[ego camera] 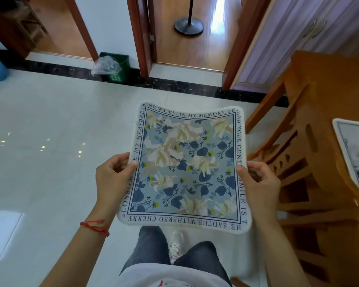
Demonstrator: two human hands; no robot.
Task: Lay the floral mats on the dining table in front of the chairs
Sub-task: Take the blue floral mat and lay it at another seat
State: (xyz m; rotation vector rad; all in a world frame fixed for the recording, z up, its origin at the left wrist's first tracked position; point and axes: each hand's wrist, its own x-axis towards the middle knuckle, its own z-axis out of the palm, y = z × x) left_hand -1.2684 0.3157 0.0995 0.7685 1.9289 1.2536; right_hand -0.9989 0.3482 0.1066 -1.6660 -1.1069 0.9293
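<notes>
Fingers and thumb of the left hand (114,175) curl round the left edge of a floral mat (184,162), the thumb (131,165) lying on its printed top and the other fingers tucked beneath. On the opposite side the right hand (259,179) pinches the right edge in the same manner, thumb on top and fingers under. Held between the two hands, the floral mat hangs flat and face up in the air above the pale tiled floor (39,152), its far edge sagging a little in the middle; it shows cream flowers and dark blue leaves on a light blue ground, framed by a border of lettering. A red string bracelet (95,227) circles the left wrist. To the right stands a wooden chair (294,154) pushed against the dining table (330,79), and a second floral mat (354,154) lies flat on the table at the right edge of the view, well apart from the held one. Below the held mat the person's dark trousers and one white shoe (176,245) are visible. At the far side a green bin (117,67) with a clear plastic bag stands against the wall between two doorways.
</notes>
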